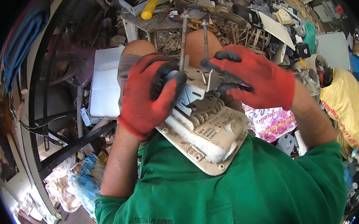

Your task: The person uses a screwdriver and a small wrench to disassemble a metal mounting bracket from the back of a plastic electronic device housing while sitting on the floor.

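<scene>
An off-white device housing (219, 144) with a printed label and ribbed fins lies tilted on my lap. A metal bracket (192, 92) is attached at its far end, with two long threaded rods (184, 43) standing up from it. My left hand (151, 91), in a red and black glove, is closed around the bracket's left side by the base of the left rod. My right hand (254, 75), gloved the same way, has its fingertips and thumb on either side of the bracket's right end, near the second rod (206, 37). Its fingers partly cover that end.
Beyond my knees stands a worn low stand (140, 21) with a yellow-handled tool (150, 8) on it. Scrap parts crowd the floor at the far right. A white panel (104, 82) leans at left beside a black metal frame (72, 155). A yellow sack (348, 108) lies at right.
</scene>
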`<state>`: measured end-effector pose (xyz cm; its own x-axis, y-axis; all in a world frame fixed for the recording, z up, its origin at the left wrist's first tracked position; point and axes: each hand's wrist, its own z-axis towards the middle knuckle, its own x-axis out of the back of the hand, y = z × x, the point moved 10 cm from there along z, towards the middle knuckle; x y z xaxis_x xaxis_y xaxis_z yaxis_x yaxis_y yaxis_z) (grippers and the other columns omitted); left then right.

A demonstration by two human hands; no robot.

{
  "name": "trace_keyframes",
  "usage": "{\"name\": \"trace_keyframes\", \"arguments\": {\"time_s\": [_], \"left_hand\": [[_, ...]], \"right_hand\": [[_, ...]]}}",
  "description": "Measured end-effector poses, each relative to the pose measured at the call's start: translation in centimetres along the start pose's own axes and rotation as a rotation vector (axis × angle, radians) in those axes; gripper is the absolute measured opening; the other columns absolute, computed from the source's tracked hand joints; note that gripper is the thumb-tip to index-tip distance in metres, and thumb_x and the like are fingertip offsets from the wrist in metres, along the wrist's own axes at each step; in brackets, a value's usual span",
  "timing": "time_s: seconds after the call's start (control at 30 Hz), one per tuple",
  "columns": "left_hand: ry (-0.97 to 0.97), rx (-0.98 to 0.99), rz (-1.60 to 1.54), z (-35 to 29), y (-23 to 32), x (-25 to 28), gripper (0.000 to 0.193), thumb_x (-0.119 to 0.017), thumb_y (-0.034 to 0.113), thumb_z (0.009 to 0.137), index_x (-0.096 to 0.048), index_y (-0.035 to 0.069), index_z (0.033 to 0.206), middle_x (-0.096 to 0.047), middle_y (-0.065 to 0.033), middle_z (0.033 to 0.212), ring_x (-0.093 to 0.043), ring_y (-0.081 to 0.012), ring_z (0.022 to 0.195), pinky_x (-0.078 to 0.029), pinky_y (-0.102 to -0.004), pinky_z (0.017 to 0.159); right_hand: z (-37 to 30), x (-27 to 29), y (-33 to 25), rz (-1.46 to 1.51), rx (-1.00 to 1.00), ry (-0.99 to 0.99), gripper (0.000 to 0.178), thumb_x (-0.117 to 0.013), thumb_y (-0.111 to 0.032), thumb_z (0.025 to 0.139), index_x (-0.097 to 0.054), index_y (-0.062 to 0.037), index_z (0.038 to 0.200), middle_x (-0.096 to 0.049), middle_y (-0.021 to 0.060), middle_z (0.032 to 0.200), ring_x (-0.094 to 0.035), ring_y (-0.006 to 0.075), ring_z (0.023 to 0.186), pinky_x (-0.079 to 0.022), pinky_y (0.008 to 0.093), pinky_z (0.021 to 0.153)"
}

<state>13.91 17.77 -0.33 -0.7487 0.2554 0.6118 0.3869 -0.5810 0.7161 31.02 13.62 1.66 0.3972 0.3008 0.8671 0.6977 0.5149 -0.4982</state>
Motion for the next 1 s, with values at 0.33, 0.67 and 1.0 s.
{"name": "trace_keyframes", "arguments": {"time_s": [0.33,0.67,1.0], "left_hand": [[-0.109,0.028,-0.003,3.4,3.5,-5.2,0.027,-0.069,0.016,0.083,-0.07,0.002,0.107,-0.067,-0.0198,0.115,-0.06,-0.0398,0.113,-0.046,-0.0438,0.099],[-0.028,-0.044,-0.032,2.9,4.9,-6.3,0.028,-0.068,0.012,0.082,-0.068,-0.002,0.106,-0.067,-0.0209,0.114,-0.063,-0.038,0.111,-0.048,-0.0414,0.097],[-0.065,-0.043,-0.014,2.5,4.8,-6.6,0.031,-0.071,0.018,0.079,-0.07,-0.001,0.104,-0.068,-0.0197,0.112,-0.064,-0.0386,0.111,-0.048,-0.0433,0.097]], "right_hand": [[-8.9,0.9,6.7,0.354,-0.038,0.397,0.053,-0.068,0.002,0.079,-0.063,-0.005,0.131,-0.063,0.0162,0.12,-0.069,0.0303,0.094,-0.056,0.0365,0.081],[-20.0,3.1,7.3,1.033,-0.357,0.36,0.046,-0.05,0.001,0.095,-0.051,-0.0018,0.142,-0.068,0.0102,0.125,-0.067,0.0153,0.109,-0.053,0.0245,0.075],[-16.9,-7.2,8.5,1.433,-0.777,0.082,0.02,-0.059,-0.019,0.096,-0.062,-0.0033,0.109,-0.066,0.0049,0.09,-0.058,0.0087,0.061,-0.046,0.0226,0.053]]}}
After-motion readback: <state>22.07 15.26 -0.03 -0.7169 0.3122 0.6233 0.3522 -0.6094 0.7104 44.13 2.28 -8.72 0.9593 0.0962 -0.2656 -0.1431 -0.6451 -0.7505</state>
